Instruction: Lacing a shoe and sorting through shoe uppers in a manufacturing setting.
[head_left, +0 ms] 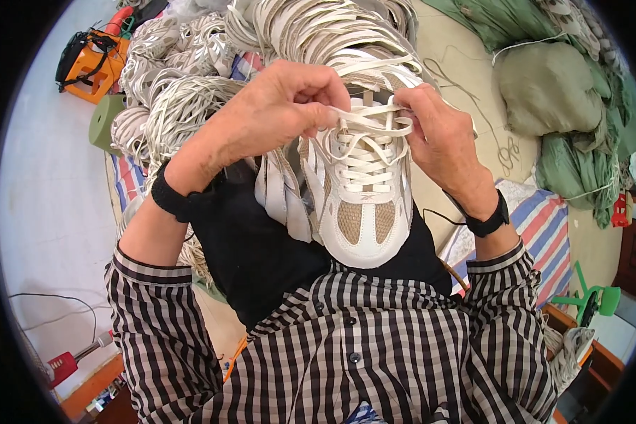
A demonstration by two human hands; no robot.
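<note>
A white and beige sneaker (366, 233) rests over my lap, its toe pointing toward me. Cream shoelaces (364, 152) criss-cross its front and form loose loops near the top. My left hand (290, 99) pinches one part of the lace at the shoe's upper left. On the other side, my right hand (438, 131) grips the lace between thumb and fingers near the collar. The shoe's opening is partly hidden behind the laces and the pile beyond.
A long stack of pale shoe pieces with laces (318, 35) curves away beyond the sneaker. More bundled laces (184, 106) lie at the left, near an orange plastic stool (95, 67). Green sacks (551, 88) sit at the right, and a striped sheet (540, 233) covers floor there.
</note>
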